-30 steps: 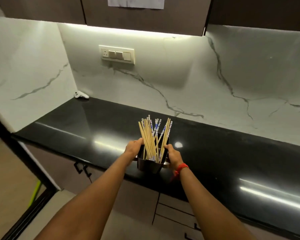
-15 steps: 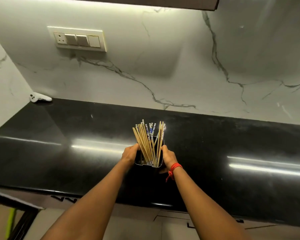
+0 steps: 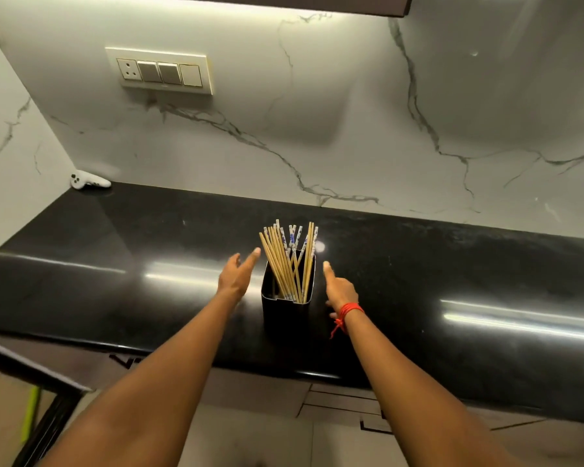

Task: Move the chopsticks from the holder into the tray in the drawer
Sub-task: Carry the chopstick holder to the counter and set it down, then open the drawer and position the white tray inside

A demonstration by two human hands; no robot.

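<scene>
1. The chopsticks [image 3: 289,261] stand nearly upright in the black holder [image 3: 285,310], long axes vertical, tops fanned slightly toward the wall.
2. The holder sits on the glossy black counter [image 3: 115,264], near its front edge.
3. The left hand [image 3: 238,276] and the right hand [image 3: 339,291] flank the holder, fingers spread, holding nothing.
4. Behind rises a white marble backsplash [image 3: 317,129] with a switch plate [image 3: 159,71]; a small white device [image 3: 88,181] lies in the corner.

no readable text, labels, brands or numbers on any surface

Black holder [image 3: 285,313], tan chopsticks [image 3: 284,264]
</scene>
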